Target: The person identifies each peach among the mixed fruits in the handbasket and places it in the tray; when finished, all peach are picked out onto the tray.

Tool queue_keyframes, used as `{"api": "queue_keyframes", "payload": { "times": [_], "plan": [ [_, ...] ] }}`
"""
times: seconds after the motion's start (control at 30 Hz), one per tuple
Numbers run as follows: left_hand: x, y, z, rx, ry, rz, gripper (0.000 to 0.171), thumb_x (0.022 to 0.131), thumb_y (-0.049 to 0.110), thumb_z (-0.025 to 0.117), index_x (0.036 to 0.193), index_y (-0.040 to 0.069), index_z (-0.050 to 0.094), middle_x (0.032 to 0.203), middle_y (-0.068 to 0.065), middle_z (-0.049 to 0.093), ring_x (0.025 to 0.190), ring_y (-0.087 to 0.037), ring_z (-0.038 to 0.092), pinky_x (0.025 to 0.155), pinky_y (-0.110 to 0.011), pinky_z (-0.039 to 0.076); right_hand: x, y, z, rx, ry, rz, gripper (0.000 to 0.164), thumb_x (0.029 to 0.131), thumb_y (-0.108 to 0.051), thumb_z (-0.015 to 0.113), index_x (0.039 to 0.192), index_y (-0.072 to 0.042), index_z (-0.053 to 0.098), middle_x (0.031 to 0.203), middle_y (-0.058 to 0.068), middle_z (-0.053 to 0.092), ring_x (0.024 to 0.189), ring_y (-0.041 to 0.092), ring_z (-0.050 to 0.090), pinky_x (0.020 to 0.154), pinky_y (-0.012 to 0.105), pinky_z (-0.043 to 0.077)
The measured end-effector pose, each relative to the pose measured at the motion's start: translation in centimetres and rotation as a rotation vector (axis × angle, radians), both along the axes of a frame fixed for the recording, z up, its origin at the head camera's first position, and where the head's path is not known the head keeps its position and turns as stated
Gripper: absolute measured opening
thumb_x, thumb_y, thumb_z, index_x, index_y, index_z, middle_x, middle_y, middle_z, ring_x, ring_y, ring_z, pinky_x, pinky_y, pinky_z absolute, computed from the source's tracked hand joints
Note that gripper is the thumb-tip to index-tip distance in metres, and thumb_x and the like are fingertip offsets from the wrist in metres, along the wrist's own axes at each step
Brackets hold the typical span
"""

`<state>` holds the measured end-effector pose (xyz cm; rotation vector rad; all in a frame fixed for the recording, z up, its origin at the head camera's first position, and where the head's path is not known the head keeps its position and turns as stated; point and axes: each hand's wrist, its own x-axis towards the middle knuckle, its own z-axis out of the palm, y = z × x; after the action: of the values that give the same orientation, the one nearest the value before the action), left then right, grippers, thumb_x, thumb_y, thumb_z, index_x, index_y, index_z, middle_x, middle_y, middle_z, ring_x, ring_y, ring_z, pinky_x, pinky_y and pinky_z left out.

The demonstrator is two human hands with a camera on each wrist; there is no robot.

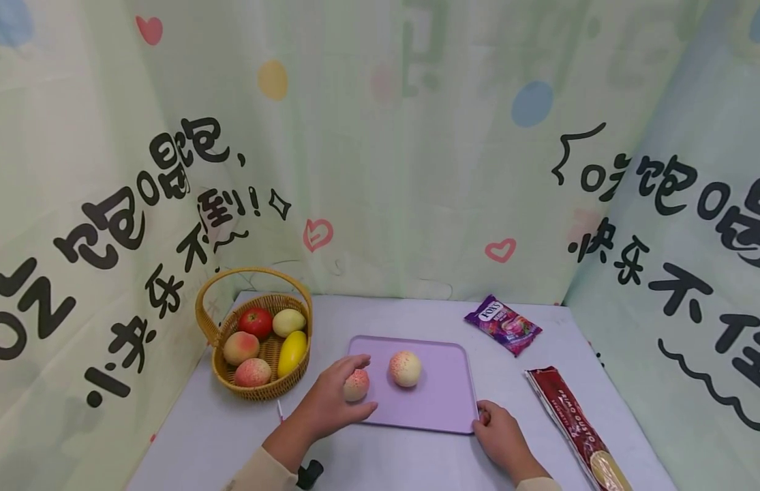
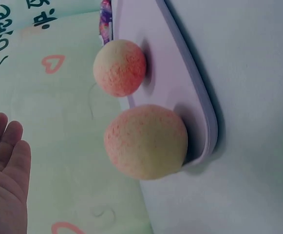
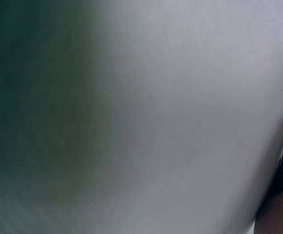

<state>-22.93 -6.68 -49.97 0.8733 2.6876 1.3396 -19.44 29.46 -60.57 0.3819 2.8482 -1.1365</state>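
Note:
A purple tray [image 1: 437, 409] lies on the table and bears two pale, pink-speckled peaches. One peach [image 1: 405, 369] sits near the tray's middle. The other peach [image 1: 356, 386] is at its left end, partly covered by my left hand [image 1: 330, 402] in the head view. That hand's thumb and fingers are spread apart beside the left peach. In the left wrist view, the straight fingers [image 2: 7, 141] stand clear of the nearer peach [image 2: 147, 141]. My right hand [image 1: 501, 436] grips the tray's right front corner with curled fingers; the right wrist view is mostly blurred.
At the left stands a wicker basket [image 1: 266, 393] with a tall handle, holding several fruits, among them a red tomato [image 1: 255, 322] and a yellow fruit [image 1: 292, 353]. A purple snack bag [image 1: 504, 324] lies behind the tray's right side. A long red packet [image 1: 576, 426] lies at the right.

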Motion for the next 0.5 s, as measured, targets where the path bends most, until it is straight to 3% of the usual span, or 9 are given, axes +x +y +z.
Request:
{"api": "queue_keyframes", "payload": {
  "times": [0.4, 0.5],
  "plan": [
    [-0.6, -2.5, 0.3, -0.025, -0.015, 0.126, 0.079, 0.08, 0.05, 0.085, 0.147, 0.023, 0.052, 0.143, 0.002, 0.059, 0.13, -0.018, 0.056, 0.108, -0.047, 0.05, -0.2, 0.1, -0.3, 0.008, -0.004, -0.001, 0.043, 0.089, -0.007, 0.067, 0.128, 0.011, 0.061, 0.08, 0.003, 0.055, 0.076, 0.017, 0.051, 0.067, 0.031, 0.042],
    [-0.7, -3.1, 0.4, 0.005, -0.015, 0.141, 0.079, 0.079, 0.041, 0.088, 0.146, 0.02, 0.053, 0.144, 0.0, 0.059, 0.13, -0.021, 0.056, 0.108, -0.049, 0.05, -0.2, 0.1, -0.3, 0.004, -0.005, 0.003, 0.043, 0.089, -0.007, 0.066, 0.128, 0.012, 0.061, 0.08, 0.003, 0.055, 0.077, 0.017, 0.051, 0.068, 0.032, 0.043]
  ]
}}
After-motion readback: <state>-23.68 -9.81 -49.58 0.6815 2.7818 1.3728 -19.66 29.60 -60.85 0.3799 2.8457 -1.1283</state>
